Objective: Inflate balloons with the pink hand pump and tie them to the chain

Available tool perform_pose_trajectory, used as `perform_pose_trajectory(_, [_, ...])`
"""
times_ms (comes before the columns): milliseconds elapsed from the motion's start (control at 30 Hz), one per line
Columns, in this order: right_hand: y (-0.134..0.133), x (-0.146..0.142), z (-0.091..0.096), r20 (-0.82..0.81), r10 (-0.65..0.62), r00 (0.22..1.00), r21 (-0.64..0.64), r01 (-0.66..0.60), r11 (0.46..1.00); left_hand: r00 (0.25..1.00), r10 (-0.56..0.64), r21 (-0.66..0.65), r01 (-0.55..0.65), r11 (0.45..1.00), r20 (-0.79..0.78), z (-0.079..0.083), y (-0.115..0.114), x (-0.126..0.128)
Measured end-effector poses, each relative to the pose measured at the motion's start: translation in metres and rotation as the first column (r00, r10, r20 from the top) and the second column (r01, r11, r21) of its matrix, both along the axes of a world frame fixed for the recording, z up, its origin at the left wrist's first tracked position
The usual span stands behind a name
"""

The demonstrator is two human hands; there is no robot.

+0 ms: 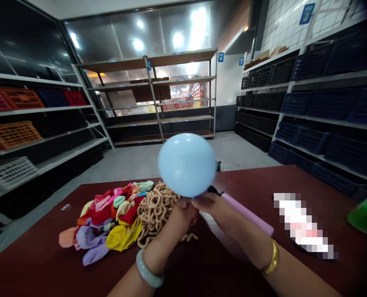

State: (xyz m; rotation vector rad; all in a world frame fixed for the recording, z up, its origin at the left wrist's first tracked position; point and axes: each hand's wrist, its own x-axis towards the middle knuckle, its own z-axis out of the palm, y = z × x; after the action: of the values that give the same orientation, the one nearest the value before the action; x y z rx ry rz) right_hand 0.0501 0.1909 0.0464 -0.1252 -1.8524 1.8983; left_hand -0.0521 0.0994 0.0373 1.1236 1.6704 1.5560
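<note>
The left hand is curled up and the right hand pinches beside it, both gripping the bottom of the shiny, round, light-blue rubber balloon, just above them. Its neck is hidden. A snug, gentle pinch should keep air in.

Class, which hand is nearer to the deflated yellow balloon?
Left: in the picture, the left hand is up and to the right of the deflated yellow balloon; the right hand is farther right.
</note>
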Motion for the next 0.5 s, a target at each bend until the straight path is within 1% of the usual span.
perform_pose_trajectory(33, [-0.002, 0.001, 0.0, -0.009, 0.063, 0.998, -0.093, -0.064, 0.994, 0.998, -0.052, -0.048, 0.05, 0.998, -0.041, 0.0, 0.0, 0.0])
perform_pose_trajectory(67, [-0.004, 0.001, 0.001, -0.015, 0.094, 0.995, -0.163, -0.095, 0.982, 0.993, -0.098, -0.075, 0.093, 0.993, -0.069, 0.0, -0.001, 0.0])
perform_pose_trajectory(100, [-0.005, 0.002, 0.001, -0.019, 0.082, 0.996, -0.228, -0.084, 0.97, 0.988, -0.129, -0.079, 0.123, 0.989, -0.088, 0.002, -0.001, 0.0])
perform_pose_trajectory(167, [-0.005, 0.001, 0.003, -0.015, -0.02, 1.0, -0.354, 0.013, 0.935, 0.983, -0.137, -0.025, 0.135, 0.991, -0.123, 0.006, -0.001, 0.004])
perform_pose_trajectory(233, [-0.003, 0.0, 0.005, -0.025, -0.136, 0.99, -0.447, 0.11, 0.888, 0.984, -0.119, 0.049, 0.127, 0.991, -0.131, 0.01, -0.001, 0.008])
perform_pose_trajectory(267, [-0.001, -0.001, 0.006, -0.046, -0.183, 0.982, -0.472, 0.14, 0.87, 0.991, -0.105, 0.067, 0.111, 0.992, -0.082, 0.012, 0.0, 0.009])
perform_pose_trajectory(333, [0.003, -0.002, 0.008, -0.113, -0.213, 0.97, -0.485, 0.134, 0.864, 0.986, -0.11, 0.056, 0.104, 0.993, 0.126, 0.014, 0.0, 0.01])
perform_pose_trajectory(400, [0.008, -0.002, 0.009, -0.156, -0.222, 0.963, -0.481, 0.123, 0.868, 0.928, -0.136, 0.032, 0.134, 0.991, 0.347, 0.014, 0.0, 0.008])
perform_pose_trajectory(433, [0.01, -0.002, 0.008, -0.161, -0.218, 0.963, -0.47, 0.12, 0.875, 0.902, -0.138, 0.033, 0.137, 0.99, 0.409, 0.013, 0.0, 0.006])
perform_pose_trajectory(500, [0.013, -0.002, 0.006, -0.16, -0.218, 0.963, -0.43, 0.131, 0.893, 0.894, -0.113, 0.058, 0.097, 0.994, 0.433, 0.011, 0.0, 0.003])
